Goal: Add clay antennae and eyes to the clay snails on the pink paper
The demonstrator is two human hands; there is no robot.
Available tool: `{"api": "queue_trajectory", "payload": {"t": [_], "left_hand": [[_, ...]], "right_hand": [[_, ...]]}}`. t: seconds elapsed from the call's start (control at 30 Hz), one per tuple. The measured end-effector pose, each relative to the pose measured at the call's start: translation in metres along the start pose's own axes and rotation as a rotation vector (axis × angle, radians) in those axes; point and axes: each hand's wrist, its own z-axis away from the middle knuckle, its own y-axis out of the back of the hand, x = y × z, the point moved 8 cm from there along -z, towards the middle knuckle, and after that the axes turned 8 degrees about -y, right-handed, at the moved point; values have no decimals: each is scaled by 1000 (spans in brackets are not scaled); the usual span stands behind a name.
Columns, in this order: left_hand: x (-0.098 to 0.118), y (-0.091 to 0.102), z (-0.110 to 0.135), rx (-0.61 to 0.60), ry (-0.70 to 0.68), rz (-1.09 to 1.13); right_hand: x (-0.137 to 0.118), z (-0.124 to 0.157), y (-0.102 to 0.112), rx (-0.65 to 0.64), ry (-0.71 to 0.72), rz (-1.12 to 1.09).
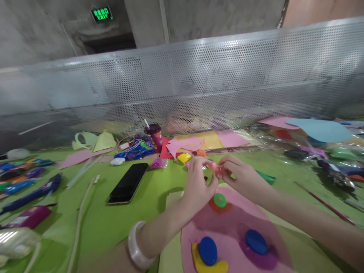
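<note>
My left fingers (pixel 199 166) and right fingers (pixel 229 163) pinch a small orange-pink piece (pixel 217 170) between them, near the far edge of a pink paper oval (pixel 233 248). What shows of the piece slants from upper left to lower right; my grip hides much of it, so I cannot tell which way it points. It looks slightly shiny and blurred. The oval's long axis runs away from me, and it carries, left to right, a yellow curved piece (pixel 212 267) under a blue disc (pixel 208 251), a green disc (pixel 220 200) on an orange-red piece (pixel 227 207), and another blue disc (pixel 256 242) over a purple shape (pixel 264 261).

The worktop (pixel 96 220) is bright green. Across it I see a black phone (pixel 129 184) lying flat, a dark cup (pixel 155 138) with a straw, then light-blue paper (pixel 321 129). Behind rises a perforated metal screen (pixel 159 79); an exit sign (pixel 101 14) glows green at upper left on grey concrete (pixel 42 30).
</note>
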Motion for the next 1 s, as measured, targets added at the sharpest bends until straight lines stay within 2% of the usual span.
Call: {"api": "queue_trajectory", "payload": {"t": [0.23,0.43,0.5,0.57,0.63,0.67,0.73,0.87,1.0], "left_hand": [[7,-8,0,-211,-200,-135],[-6,-16,3,-259,-143,-164],[-10,-15,3,-246,-94,-130],[-14,-13,2,-231,-49,-94],[-16,-11,1,-229,-19,-69],[-18,-11,1,-228,-8,-63],[-21,-9,-1,-224,14,-65],[-25,-6,-2,-210,24,-69],[-22,-8,-2,-208,-18,0]], "right_hand": [[-1,-3,7,19,-96,-209],[-5,-7,5,-83,-132,-293],[9,-10,3,-107,-209,-312],[35,-12,1,-105,-355,-250],[59,-10,-3,-123,-425,-34],[68,-8,-8,-175,-429,70],[79,-2,-24,-303,-364,165],[81,7,-40,-319,-176,224],[80,9,-45,-288,-90,285]]}}
